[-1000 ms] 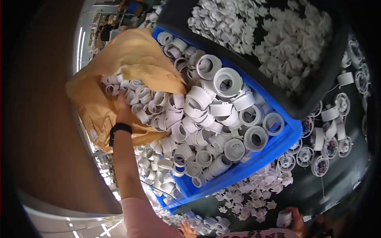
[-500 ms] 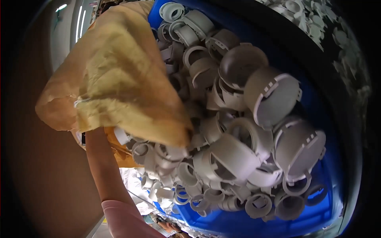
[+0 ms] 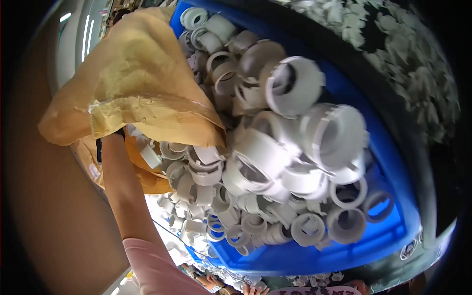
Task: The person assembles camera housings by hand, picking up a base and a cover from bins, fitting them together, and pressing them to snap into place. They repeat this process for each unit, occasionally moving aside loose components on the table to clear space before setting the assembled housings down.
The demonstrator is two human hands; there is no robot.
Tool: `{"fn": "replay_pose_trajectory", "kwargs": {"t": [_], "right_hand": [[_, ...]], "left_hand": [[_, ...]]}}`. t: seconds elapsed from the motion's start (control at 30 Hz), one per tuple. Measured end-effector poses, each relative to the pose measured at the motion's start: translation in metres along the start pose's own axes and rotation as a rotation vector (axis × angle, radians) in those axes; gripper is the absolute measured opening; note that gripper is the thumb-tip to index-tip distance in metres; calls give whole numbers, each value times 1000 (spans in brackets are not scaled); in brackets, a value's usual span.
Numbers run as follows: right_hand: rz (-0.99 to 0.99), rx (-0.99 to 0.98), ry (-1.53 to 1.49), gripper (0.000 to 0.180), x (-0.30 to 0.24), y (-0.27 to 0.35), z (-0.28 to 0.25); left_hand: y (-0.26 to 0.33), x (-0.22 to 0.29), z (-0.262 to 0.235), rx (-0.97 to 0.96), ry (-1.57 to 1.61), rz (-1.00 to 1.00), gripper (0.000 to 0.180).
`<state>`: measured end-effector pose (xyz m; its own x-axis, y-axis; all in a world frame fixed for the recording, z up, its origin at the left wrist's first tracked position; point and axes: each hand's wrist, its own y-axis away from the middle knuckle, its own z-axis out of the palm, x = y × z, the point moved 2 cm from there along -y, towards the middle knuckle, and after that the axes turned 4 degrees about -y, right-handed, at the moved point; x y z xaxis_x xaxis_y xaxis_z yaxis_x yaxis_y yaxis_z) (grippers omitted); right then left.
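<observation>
A large tan sack (image 3: 142, 64) with a frayed seam hangs over the left side of a blue bin (image 3: 314, 258). My left forearm, in a pink sleeve, reaches up under the sack's lower edge, a dark band at its wrist. My left hand is hidden behind the sack, so its fingers do not show. My right hand is out of view. Heaped in the bin are white plastic ring and cap-shaped fittings (image 3: 265, 152), several of them wide and cup-like (image 3: 334, 135). Smaller fittings (image 3: 150, 156) lie beside the wrist, under the sack's edge.
Beyond the bin's dark rim, many thin white pieces (image 3: 413, 73) are spread at the upper right. A brown surface (image 3: 54, 206) rises along the left. Other people's hands (image 3: 253, 289) show at the bottom edge, near more white pieces (image 3: 319, 279).
The view has shifted, so the fittings and the sack's lower edge sit higher in the picture. Brighter light falls on the fittings. My left forearm stays under the sack.
</observation>
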<state>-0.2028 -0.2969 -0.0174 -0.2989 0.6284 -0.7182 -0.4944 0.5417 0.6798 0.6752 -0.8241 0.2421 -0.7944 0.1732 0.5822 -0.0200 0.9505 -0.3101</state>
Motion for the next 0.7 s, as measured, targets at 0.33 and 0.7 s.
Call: {"fn": "replay_pose_trajectory", "kwargs": {"t": [0.33,0.7], "right_hand": [[-48,20,-73,54,26,51,40],[-338,150,7,60,-19,53,32]], "left_hand": [[35,113,106,-320,-1566,120,51],[156,349,269,-444,-94,-518,50]]}}
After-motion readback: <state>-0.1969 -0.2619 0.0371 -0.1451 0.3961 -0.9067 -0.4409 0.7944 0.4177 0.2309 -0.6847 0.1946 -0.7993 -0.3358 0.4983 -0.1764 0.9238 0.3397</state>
